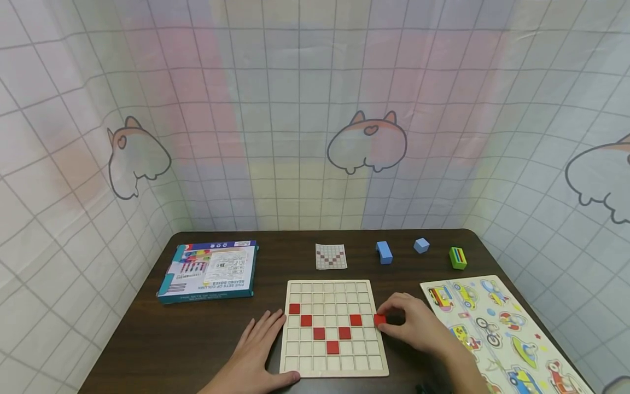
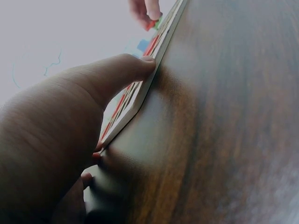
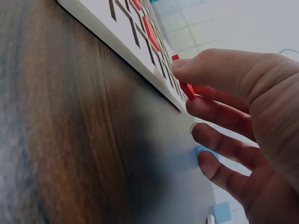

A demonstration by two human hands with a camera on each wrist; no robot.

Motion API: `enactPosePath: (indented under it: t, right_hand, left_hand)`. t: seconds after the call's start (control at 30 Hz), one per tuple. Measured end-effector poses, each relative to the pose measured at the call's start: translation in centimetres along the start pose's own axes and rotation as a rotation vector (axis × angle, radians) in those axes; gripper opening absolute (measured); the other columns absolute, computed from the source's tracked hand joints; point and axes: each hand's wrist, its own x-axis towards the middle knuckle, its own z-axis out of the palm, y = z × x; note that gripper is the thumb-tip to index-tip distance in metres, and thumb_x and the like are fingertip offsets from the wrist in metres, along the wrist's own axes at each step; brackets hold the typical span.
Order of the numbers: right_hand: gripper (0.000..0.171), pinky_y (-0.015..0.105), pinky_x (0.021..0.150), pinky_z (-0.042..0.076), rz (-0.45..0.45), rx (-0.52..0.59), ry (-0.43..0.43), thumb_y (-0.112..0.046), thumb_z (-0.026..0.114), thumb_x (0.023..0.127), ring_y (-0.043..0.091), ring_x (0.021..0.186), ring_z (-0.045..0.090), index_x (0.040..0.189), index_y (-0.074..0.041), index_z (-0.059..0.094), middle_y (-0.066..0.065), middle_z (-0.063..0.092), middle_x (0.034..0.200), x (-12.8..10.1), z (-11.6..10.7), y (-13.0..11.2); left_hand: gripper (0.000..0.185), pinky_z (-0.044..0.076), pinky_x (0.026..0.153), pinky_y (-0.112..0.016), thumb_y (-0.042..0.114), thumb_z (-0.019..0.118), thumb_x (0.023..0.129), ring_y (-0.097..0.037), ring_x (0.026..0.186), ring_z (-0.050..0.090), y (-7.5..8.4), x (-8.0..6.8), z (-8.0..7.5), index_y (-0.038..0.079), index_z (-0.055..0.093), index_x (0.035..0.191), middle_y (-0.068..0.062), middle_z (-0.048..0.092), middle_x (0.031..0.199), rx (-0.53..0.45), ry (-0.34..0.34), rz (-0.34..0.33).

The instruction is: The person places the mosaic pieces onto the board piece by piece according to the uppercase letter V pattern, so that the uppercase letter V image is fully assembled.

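Right hand (image 1: 418, 325) pinches one red tile (image 1: 379, 320) between thumb and fingertips, at the right edge of the grid board (image 1: 333, 366), level with the third row. The right wrist view shows the tile clamped by its faces, other fingers loosely spread below it.

Left hand (image 1: 256, 350) lies flat on the tabletop (image 1: 206, 339), fingers straight; thumb and forefinger touch the board's left edge, holding nothing.

Tile, as judged: small, thin, rigid, light, likely painted wood. Smooth faces could slip, so grip by opposite edges and lower it flat into a cell. Board looks stiff and light and may slide if not braced.

Counts:
- red tiles seated in the board: 6, in a partial V; plus 1 in hand.
- pattern card (image 1: 331, 256): 1, far of the board.
- blue blocks: 2, one long (image 1: 384, 252), one cube (image 1: 421, 245).
- green striped block (image 1: 458, 258): 1.
- box (image 1: 209, 271): 1, far left.
- vehicle puzzle (image 1: 497, 328): 1, right.
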Motion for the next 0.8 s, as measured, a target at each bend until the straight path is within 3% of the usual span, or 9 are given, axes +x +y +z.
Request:
enactPosePath:
  t: [0.43, 0.8]
  right_hand:
    - [0.022, 0.036, 0.097, 0.06, -0.016, 0.019, -0.001, -0.033, 0.092, 0.093, 0.011, 0.106, 0.066, 0.111, -0.028, 0.081, -0.015, 0.074, 0.111, 2.1, 1.0, -0.1]
    - [0.02, 0.04, 0.098, 0.058, 0.017, 0.019, -0.013, -0.03, 0.092, 0.092, 0.015, 0.107, 0.062, 0.109, -0.027, 0.082, -0.012, 0.072, 0.11, 4.1, 2.0, -0.2]
  left_hand:
    - [0.129, 0.006, 0.137, -0.077, 0.089, 0.077, 0.079, -0.043, 0.172, 0.019, 0.0, 0.0, 0.0, 0.017, 0.032, 0.177, -0.007, 0.03, 0.184, -0.009, -0.011, -0.023]
    - [0.129, 0.008, 0.136, -0.077, 0.09, 0.076, 0.08, -0.044, 0.172, 0.019, 0.1, -0.1, -0.1, 0.018, 0.03, 0.177, -0.008, 0.028, 0.185, -0.015, 0.0, 0.007]
